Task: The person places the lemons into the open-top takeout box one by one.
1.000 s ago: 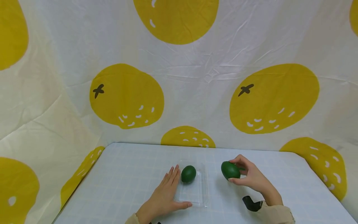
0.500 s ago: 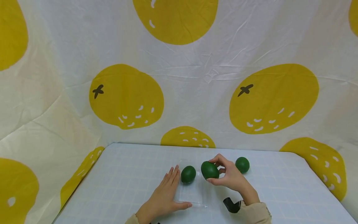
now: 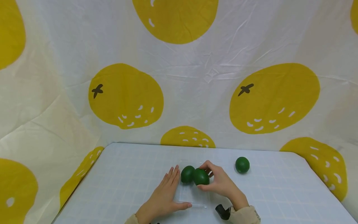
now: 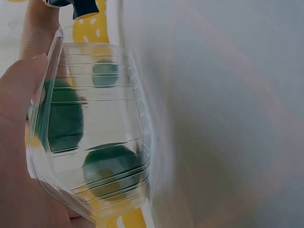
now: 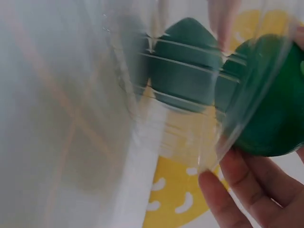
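Note:
A clear plastic box (image 3: 193, 196) stands on the table with one green lime (image 3: 187, 174) towards its far left side. My right hand (image 3: 221, 185) pinches a second lime (image 3: 202, 177) between thumb and fingers, low over the box. In the head view this lime overlaps the first one. My left hand (image 3: 165, 196) lies along the box's left side, fingers straight and the thumb across the near edge. Through the clear wall (image 4: 104, 114), the left wrist view shows green limes. In the right wrist view the held lime (image 5: 275, 109) is beside the box wall, fingertips below it.
A third lime (image 3: 242, 165) sits on the table to the right, beyond my right hand. The pale checked table (image 3: 126, 174) ends at a white cloth (image 3: 195, 93) printed with big yellow fruits. A black curved piece (image 3: 222, 212) is at my right wrist.
My right hand has carried its lime leftward from the right of the box to over it, then lower. The third lime has come into sight behind it. The left hand stays put.

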Action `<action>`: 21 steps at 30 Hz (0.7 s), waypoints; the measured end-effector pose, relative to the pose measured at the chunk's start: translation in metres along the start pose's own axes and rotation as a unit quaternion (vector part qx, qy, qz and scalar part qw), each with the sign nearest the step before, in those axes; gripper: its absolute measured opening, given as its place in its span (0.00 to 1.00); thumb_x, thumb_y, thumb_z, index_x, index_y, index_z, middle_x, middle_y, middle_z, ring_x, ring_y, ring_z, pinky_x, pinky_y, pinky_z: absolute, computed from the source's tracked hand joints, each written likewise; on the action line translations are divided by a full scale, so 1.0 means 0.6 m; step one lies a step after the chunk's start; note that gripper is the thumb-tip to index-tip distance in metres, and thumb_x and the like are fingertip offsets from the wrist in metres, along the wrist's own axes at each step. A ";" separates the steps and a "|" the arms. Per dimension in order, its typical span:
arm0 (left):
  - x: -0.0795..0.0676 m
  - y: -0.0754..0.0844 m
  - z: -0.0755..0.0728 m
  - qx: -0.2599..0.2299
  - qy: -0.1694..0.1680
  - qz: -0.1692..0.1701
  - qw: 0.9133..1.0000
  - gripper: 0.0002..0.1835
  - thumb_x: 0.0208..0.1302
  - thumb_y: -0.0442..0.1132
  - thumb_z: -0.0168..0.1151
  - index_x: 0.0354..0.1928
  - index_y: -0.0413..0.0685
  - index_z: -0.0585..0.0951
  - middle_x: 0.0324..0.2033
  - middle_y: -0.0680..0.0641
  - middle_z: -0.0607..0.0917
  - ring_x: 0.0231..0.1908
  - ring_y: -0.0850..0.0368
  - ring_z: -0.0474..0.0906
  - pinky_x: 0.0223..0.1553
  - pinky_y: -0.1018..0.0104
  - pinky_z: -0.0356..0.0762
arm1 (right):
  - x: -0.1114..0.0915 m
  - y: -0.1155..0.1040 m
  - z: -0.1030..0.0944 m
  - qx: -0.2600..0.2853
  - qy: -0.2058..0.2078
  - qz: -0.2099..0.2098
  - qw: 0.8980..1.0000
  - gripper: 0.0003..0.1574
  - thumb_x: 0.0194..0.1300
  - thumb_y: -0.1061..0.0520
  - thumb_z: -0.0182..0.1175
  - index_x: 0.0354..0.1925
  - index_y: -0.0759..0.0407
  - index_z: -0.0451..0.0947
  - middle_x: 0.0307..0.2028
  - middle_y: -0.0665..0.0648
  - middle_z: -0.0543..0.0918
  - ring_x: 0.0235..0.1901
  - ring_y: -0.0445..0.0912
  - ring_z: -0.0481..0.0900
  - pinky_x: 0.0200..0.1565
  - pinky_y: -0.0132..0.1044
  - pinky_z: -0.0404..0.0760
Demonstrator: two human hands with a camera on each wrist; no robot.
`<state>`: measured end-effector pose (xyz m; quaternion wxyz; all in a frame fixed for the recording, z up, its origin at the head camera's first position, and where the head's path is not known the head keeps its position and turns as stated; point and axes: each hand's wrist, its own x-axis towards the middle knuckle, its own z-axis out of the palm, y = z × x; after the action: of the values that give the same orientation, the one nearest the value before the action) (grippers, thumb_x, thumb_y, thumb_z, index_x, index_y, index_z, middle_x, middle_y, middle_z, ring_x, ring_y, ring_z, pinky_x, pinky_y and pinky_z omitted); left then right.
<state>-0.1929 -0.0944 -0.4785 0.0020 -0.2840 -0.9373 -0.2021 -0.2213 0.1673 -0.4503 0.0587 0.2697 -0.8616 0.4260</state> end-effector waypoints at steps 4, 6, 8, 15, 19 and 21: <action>0.001 0.000 -0.002 -0.007 -0.005 -0.001 1.000 0.65 0.53 0.79 0.56 0.78 0.39 0.46 0.79 0.44 0.41 0.77 0.44 0.37 0.73 0.43 0.46 | 0.002 -0.009 0.012 -0.076 -0.003 0.027 0.997 0.32 0.44 0.44 0.80 0.46 0.40 0.75 0.40 0.37 0.78 0.39 0.38 0.74 0.41 0.40 0.79; 0.001 0.001 -0.002 -0.008 -0.007 0.000 1.000 0.65 0.53 0.79 0.56 0.78 0.39 0.46 0.79 0.44 0.41 0.77 0.45 0.37 0.73 0.44 0.46 | 0.003 -0.012 0.019 -0.115 -0.008 0.032 0.993 0.33 0.43 0.44 0.81 0.46 0.41 0.75 0.40 0.39 0.77 0.40 0.39 0.74 0.40 0.39 0.79; 0.000 0.001 -0.002 -0.007 -0.008 0.000 1.000 0.65 0.53 0.79 0.56 0.78 0.39 0.46 0.78 0.44 0.41 0.77 0.45 0.37 0.73 0.44 0.45 | 0.004 -0.014 0.025 -0.144 -0.017 0.030 0.989 0.33 0.43 0.44 0.81 0.45 0.43 0.75 0.41 0.42 0.77 0.40 0.40 0.75 0.39 0.39 0.80; 0.001 0.000 -0.003 -0.006 -0.012 -0.003 1.000 0.64 0.54 0.78 0.56 0.78 0.40 0.46 0.79 0.45 0.41 0.77 0.45 0.36 0.73 0.43 0.45 | 0.005 -0.021 0.037 -0.190 -0.042 0.013 0.981 0.33 0.43 0.47 0.81 0.45 0.47 0.74 0.43 0.47 0.78 0.41 0.42 0.73 0.40 0.44 0.81; 0.000 -0.001 0.000 -0.004 -0.008 0.003 1.000 0.63 0.56 0.78 0.55 0.78 0.41 0.47 0.79 0.45 0.41 0.77 0.45 0.36 0.73 0.43 0.45 | 0.004 -0.025 0.044 -0.183 -0.074 0.030 0.980 0.32 0.45 0.50 0.80 0.46 0.48 0.75 0.47 0.49 0.78 0.44 0.43 0.72 0.45 0.47 0.81; 0.000 -0.001 0.002 -0.002 -0.003 0.006 1.000 0.61 0.57 0.78 0.53 0.78 0.41 0.47 0.79 0.45 0.41 0.77 0.45 0.37 0.73 0.43 0.45 | 0.003 -0.027 0.046 -0.170 -0.086 0.046 0.981 0.31 0.45 0.51 0.80 0.47 0.48 0.76 0.49 0.50 0.78 0.45 0.45 0.73 0.47 0.49 0.81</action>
<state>-0.1932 -0.0947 -0.4797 0.0002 -0.2902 -0.9351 -0.2035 -0.2110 0.1375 -0.4558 0.0098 0.2517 -0.9348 0.2504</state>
